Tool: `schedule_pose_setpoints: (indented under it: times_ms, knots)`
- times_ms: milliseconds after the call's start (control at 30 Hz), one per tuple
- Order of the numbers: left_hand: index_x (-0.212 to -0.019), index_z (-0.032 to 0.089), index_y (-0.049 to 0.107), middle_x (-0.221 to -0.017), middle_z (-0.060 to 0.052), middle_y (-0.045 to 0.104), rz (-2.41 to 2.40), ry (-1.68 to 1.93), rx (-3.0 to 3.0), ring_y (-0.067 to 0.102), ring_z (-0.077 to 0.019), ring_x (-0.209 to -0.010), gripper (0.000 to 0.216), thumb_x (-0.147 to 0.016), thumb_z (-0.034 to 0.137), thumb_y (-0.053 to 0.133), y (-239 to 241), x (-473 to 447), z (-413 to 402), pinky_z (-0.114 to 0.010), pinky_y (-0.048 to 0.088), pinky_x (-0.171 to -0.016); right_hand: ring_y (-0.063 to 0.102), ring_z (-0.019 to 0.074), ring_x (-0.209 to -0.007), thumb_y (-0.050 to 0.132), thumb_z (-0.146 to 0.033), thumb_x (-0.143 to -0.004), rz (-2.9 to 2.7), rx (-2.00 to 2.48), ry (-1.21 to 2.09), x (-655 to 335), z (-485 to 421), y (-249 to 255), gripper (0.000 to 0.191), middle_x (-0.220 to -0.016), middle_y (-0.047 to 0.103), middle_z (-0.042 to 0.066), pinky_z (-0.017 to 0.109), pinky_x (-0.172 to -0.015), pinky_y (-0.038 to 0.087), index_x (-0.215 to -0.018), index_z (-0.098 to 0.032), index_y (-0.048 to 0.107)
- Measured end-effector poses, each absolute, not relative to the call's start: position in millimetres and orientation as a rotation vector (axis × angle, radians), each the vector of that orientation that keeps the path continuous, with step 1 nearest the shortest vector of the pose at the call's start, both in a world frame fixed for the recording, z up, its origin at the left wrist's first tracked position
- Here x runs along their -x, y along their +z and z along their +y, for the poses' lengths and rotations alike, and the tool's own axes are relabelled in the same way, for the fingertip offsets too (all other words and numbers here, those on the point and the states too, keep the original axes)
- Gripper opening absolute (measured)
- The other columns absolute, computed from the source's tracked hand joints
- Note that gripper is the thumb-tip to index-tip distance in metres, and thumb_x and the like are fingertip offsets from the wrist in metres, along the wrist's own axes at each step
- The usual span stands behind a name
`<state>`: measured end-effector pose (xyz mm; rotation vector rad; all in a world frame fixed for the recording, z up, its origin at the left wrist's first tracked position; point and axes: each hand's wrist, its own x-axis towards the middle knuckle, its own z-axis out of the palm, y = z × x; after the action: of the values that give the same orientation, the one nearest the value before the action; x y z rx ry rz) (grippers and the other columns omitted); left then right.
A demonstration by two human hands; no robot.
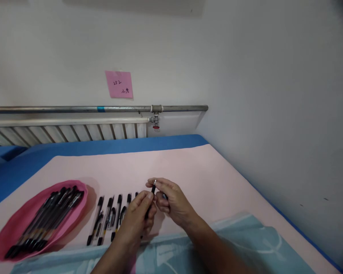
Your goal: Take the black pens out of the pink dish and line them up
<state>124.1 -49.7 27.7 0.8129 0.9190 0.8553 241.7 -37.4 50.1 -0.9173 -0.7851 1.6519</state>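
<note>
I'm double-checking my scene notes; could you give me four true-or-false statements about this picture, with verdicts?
1. Clear, black-capped plastic pens lie in the oval pink dish. True.
2. The square pink paper note hangs below the grey metal pipe. False: the note is above the pipe.
3. The bare left hand grips a slim black pen-like piece. True.
4. The small valve handle is blue. False: the handle is red.

Smooth plastic pens (95, 220), dull metal pipe (60, 110), paper note (119, 84), tray (17, 219) probably plastic
</note>
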Motion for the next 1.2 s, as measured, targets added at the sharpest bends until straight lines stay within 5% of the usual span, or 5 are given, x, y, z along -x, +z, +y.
schedule_pose_setpoints:
  times_ms: [233, 733, 867, 1033, 1200]
  knots:
    - [-0.078, 0.021, 0.047, -0.046, 0.011, 0.038, 0.92, 0.847, -0.835, 0.018, -0.0004, -0.028, 0.032, -0.073, 0.051, 0.053, 30.0, -125.1, -49.0, -0.011, 0.012, -0.027, 0.022, 0.0002, -0.033, 0.066, -0.029, -0.064, -0.723, 0.964, 1.58, -240.1, -36.8, 47.7, 0.019, -0.046, 0.04, -0.01, 0.016, -0.033, 0.012, -0.071, -0.016, 0.054]
    - [-0.076, 0.021, 0.046, -0.046, 0.011, 0.037, 0.941, 0.836, -0.853, 0.019, -0.0006, -0.028, 0.032, -0.073, 0.052, 0.052, 25.2, -124.4, -47.9, -0.011, 0.012, -0.027, 0.021, 0.0005, -0.033, 0.065, -0.033, -0.066, -0.712, 0.955, 1.618, -240.5, -37.3, 47.9, 0.025, -0.051, 0.047, -0.008, 0.017, -0.032, 0.01, -0.084, -0.017, 0.057]
    - [-0.078, 0.021, 0.046, -0.046, 0.01, 0.038, 0.947, 0.82, -0.854, 0.019, -0.0011, -0.028, 0.032, -0.074, 0.052, 0.052, 24.1, -125.2, -47.7, -0.012, 0.014, -0.027, 0.021, -0.0001, -0.032, 0.069, -0.028, -0.061, -0.66, 0.98, 1.53, -239.1, -36.0, 45.7, 0.023, -0.046, 0.041, -0.01, 0.015, -0.032, 0.011, -0.071, -0.017, 0.051]
    - [-0.076, 0.021, 0.046, -0.046, 0.01, 0.038, 0.971, 0.775, -0.896, 0.017, -0.0009, -0.028, 0.034, -0.072, 0.054, 0.052, 26.2, -127.5, -49.2, -0.012, 0.01, -0.027, 0.024, -0.0012, -0.032, 0.067, -0.03, -0.063, -0.639, 0.966, 1.41, -249.2, -29.7, 45.2, 0.023, -0.063, 0.057, -0.003, 0.016, -0.031, 0.011, -0.075, -0.016, 0.053]
    - [-0.076, 0.02, 0.047, -0.047, 0.01, 0.038, 0.976, 0.719, -0.916, 0.018, -0.0009, -0.028, 0.036, -0.07, 0.055, 0.053, 27.4, -128.4, -49.4, -0.012, 0.011, -0.027, 0.024, -0.0008, -0.033, 0.066, -0.028, -0.063, -0.53, 0.972, 1.217, -267.6, -22.4, 45.0, 0.021, -0.066, 0.057, -0.003, 0.016, -0.03, 0.013, -0.074, -0.018, 0.05]
